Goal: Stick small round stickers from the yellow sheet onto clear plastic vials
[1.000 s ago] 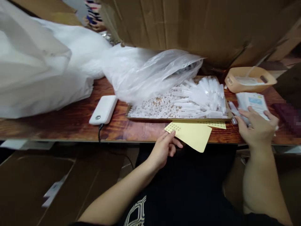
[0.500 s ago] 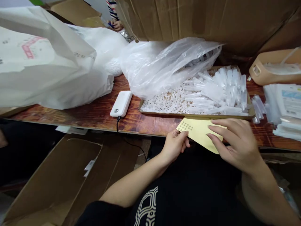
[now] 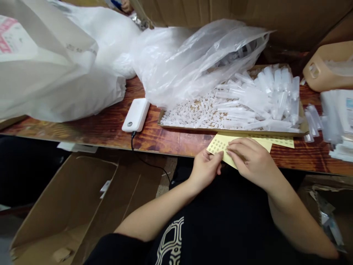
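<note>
Between thumb and fingers, my left hand (image 3: 206, 168) grips the left corner of a pale yellow sticker sheet (image 3: 217, 140) dotted with rows of small grey round stickers. My right hand (image 3: 252, 160) is over the same sheet, its thumb and forefinger pinched together at the edge of the dots. Whatever is in that pinch is too small to make out. Partly beneath, another yellow dotted sheet (image 3: 285, 141) lies on the table. Just behind is a shallow cardboard tray (image 3: 190, 128) with many tiny white pieces (image 3: 193, 114) and clear plastic tubes (image 3: 245, 97).
A white power bank (image 3: 136, 115) with a black cable lies left of the tray. Plastic bags (image 3: 171, 70) bulge behind it. At right are loose tubes (image 3: 313, 121), stacked packets (image 3: 342, 117) and a beige bin (image 3: 325, 66). An open carton (image 3: 60, 206) stands below, left.
My right hand has moved left across the sheet to its dots, and its spread fingers have closed to a pinch. My left hand keeps its hold. The view has tilted down slightly.
</note>
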Action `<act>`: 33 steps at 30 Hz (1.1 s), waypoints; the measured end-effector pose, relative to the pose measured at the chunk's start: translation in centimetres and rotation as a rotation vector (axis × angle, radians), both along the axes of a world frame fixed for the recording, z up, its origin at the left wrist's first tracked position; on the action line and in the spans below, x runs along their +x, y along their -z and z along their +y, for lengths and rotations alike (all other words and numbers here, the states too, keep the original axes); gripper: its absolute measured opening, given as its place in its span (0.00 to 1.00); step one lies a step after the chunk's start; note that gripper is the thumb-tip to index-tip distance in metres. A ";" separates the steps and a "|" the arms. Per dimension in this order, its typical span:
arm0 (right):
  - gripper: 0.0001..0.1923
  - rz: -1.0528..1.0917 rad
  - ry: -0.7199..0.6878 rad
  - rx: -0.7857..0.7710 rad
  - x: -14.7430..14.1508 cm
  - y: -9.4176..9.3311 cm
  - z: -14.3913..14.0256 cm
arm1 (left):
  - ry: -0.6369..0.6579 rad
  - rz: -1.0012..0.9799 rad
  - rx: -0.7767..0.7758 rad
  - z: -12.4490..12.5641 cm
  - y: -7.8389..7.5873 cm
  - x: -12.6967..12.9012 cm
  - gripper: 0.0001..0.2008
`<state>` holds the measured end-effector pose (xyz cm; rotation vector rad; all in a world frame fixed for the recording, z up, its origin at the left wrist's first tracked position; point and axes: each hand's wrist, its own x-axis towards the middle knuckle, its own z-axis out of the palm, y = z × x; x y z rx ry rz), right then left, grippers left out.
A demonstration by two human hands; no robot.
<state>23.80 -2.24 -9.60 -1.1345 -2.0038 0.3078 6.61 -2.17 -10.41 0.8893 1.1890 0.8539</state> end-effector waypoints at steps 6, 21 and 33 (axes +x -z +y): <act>0.08 0.008 0.003 0.068 -0.8 -0.1 0.3 | -0.053 -0.064 0.001 -0.4 0.1 0.4 0.20; 0.10 -0.368 -0.081 0.125 -0.6 -1.4 1.5 | -0.038 -0.087 0.058 -0.5 0.8 0.6 0.21; 0.09 -0.380 -0.202 0.116 0.1 -1.5 2.7 | -0.031 -0.088 0.019 -0.7 0.7 0.5 0.19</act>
